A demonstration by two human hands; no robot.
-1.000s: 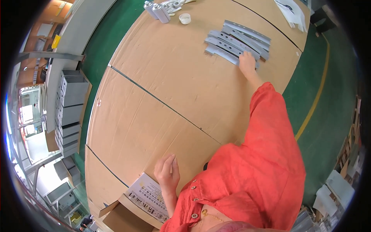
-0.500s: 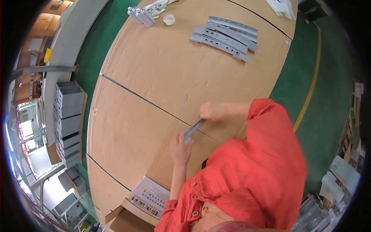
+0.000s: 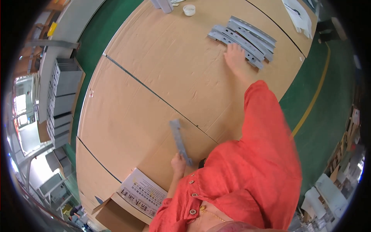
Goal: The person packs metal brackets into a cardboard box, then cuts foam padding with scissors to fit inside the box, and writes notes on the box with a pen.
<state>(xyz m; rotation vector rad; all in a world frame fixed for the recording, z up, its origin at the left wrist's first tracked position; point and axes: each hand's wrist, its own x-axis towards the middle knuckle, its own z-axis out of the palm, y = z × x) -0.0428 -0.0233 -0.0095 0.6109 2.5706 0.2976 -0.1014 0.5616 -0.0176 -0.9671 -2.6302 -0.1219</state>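
Observation:
A grey metal strip (image 3: 178,139) is in my left hand (image 3: 178,164), with my fingers closed round its near end. Its far end points away over the cardboard-covered table. At the far right my right hand (image 3: 235,58) reaches a pile of grey perforated metal strips (image 3: 253,34). The fingers lie over the edge of the nearest strip in the pile, spread a little, and the fingertips partly hide its holes. That pile's strips overlap, lying roughly side by side.
An open cardboard box (image 3: 119,214) with a printed white flap (image 3: 143,191) stands near left. At the far edge are a white cup (image 3: 189,10) and spray cans (image 3: 165,5). White sheets (image 3: 297,17) lie far right. Grey metal boxes (image 3: 63,100) stand beyond the left edge.
My right hand has let go of the strip it shared with my left hand and moved out to the pile. The strip has swung more upright in view. The view has shifted too.

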